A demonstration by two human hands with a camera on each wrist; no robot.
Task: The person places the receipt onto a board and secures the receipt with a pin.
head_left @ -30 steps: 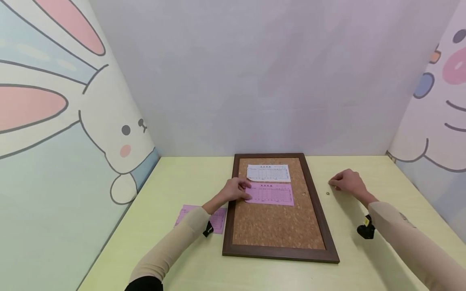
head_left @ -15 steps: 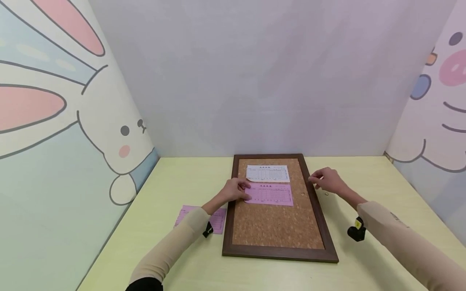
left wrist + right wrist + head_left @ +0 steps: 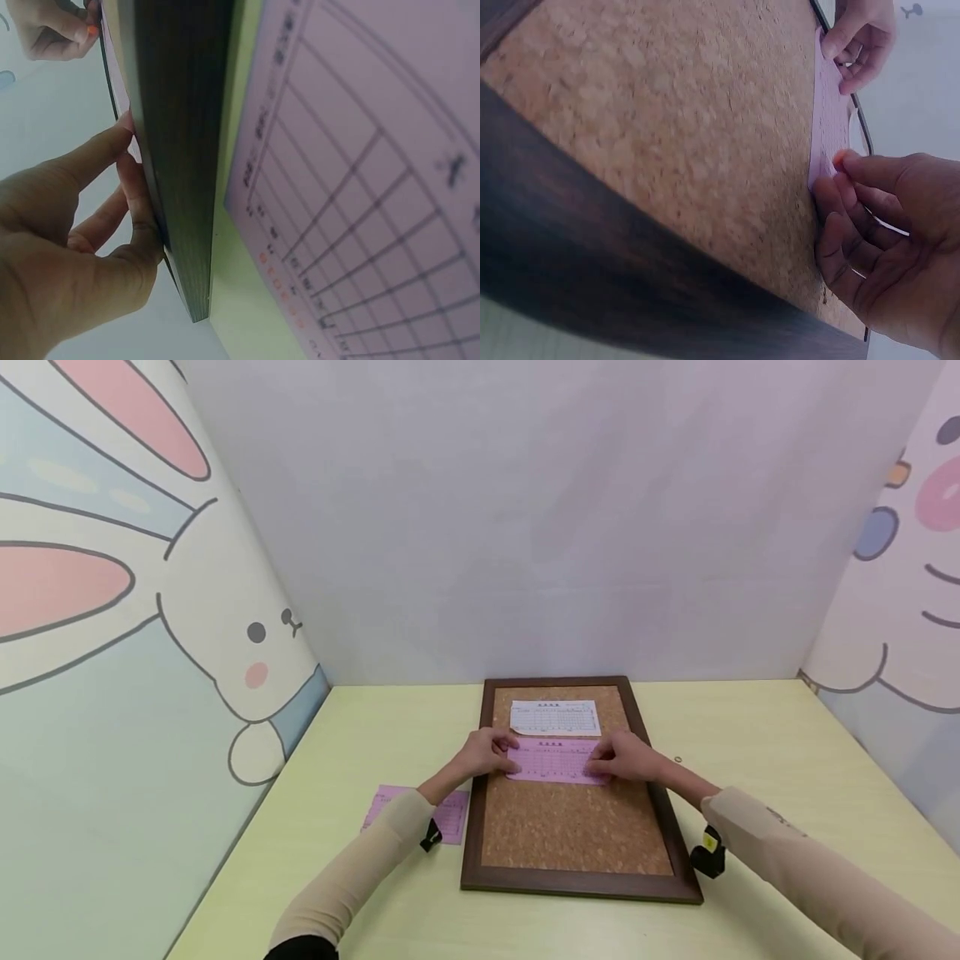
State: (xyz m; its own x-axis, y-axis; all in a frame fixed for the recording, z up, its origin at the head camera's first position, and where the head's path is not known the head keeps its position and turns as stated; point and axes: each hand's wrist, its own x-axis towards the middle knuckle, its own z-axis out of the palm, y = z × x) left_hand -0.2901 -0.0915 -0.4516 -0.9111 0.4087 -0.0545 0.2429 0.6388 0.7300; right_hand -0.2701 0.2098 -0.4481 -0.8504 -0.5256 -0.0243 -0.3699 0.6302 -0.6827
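Observation:
A pink printed form [image 3: 555, 762] lies on the framed corkboard [image 3: 577, 835], just below a white form [image 3: 555, 717]. My left hand [image 3: 486, 752] holds the pink form's left end, with thumb and finger at its edge. At the other end, my right hand [image 3: 626, 757] has come down over the form's right edge. Its thumb and index finger pinch a small orange-looking thumbtack [image 3: 843, 159], mostly hidden by the fingertips; the other fingers curl beneath. The left wrist view shows my left fingers [image 3: 129, 127] at the form's edge beside the dark frame.
A second pink form [image 3: 450, 817] lies on the table left of the board, partly under my left forearm. One small brass-coloured round piece [image 3: 678, 759] sits on the table to the right. The board's dark wooden frame [image 3: 581, 883] stands up from the tabletop. A grey wall rises behind.
My right hand has moved left from the table beside the small brass piece, over the frame, to the pink form's right end. My left hand has stayed on the form.

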